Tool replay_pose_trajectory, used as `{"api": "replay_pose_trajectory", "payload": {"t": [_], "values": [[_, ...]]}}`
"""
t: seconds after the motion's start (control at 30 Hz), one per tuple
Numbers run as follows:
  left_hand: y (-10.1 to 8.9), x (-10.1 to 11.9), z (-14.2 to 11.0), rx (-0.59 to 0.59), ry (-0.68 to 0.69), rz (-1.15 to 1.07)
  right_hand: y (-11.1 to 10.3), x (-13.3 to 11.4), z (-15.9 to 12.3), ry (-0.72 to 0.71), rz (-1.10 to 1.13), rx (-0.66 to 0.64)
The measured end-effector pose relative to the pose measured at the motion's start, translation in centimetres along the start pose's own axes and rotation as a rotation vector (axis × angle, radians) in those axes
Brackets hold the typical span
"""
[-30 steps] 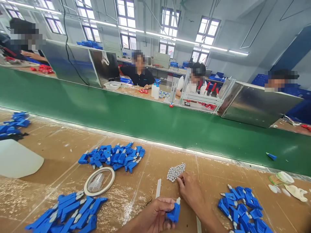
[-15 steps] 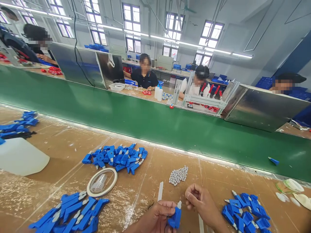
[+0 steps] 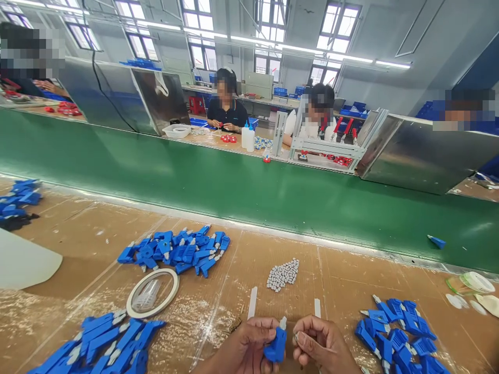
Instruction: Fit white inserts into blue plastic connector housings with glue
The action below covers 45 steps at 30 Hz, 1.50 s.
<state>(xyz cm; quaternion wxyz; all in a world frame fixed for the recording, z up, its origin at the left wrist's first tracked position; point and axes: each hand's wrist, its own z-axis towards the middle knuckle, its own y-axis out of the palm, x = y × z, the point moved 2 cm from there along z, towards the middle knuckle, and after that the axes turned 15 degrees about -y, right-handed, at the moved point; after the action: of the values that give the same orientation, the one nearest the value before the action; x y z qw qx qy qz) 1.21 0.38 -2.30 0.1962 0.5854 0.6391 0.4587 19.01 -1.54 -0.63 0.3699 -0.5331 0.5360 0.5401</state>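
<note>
Left hand [image 3: 249, 342] still clamped on blue plastic part [image 3: 275, 348], pale tip up, above near side of desk [image 3: 237, 285]. Right hand [image 3: 323, 345] was at grey pellet pile [image 3: 283, 274] a second ago; now lower, fingertips pinched just beside the blue part, a small gap between. Co-worker [image 3: 228, 111] opposite had one arm out sideways, now both hands in front. Whether right fingers grip a pellet: cannot tell, too small. Left fingers partly hidden behind blue part. White container [image 3: 27, 259] cut off at left edge.
</note>
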Motion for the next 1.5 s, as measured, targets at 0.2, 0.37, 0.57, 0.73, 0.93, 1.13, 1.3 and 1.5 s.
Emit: {"api": "replay_pose_trajectory", "payload": {"t": [0.2,0.37,0.57,0.73,0.93,1.13,1.3,1.5], "values": [[0.2,0.1,-0.2,0.009,-0.016,0.030,0.3,0.2,0.0,0.058,0.048,0.029],[0.4,0.1,-0.3,0.023,-0.017,0.039,0.6,-0.4,-0.2,0.029,0.070,0.043],[0.6,0.2,-0.4,0.024,-0.021,0.053,0.7,0.2,-0.3,-0.015,0.056,-0.008],[0.9,0.3,-0.5,0.000,-0.013,0.055,0.9,0.5,-0.4,-0.025,0.058,0.011],[1.2,0.3,-0.7,-0.013,0.021,0.080,1.4,-0.7,-0.4,-0.043,-0.006,0.006],[1.7,0.4,-0.9,0.004,0.110,0.110,2.3,-1.9,-0.9,-0.048,-0.081,-0.016],[1.6,0.2,-0.8,0.019,0.147,0.107,3.1,-1.6,-1.1,-0.063,-0.014,0.129],[1.0,-0.2,-0.7,0.016,0.180,0.117,3.3,-1.6,-1.1,-0.089,-0.040,0.158]]}}
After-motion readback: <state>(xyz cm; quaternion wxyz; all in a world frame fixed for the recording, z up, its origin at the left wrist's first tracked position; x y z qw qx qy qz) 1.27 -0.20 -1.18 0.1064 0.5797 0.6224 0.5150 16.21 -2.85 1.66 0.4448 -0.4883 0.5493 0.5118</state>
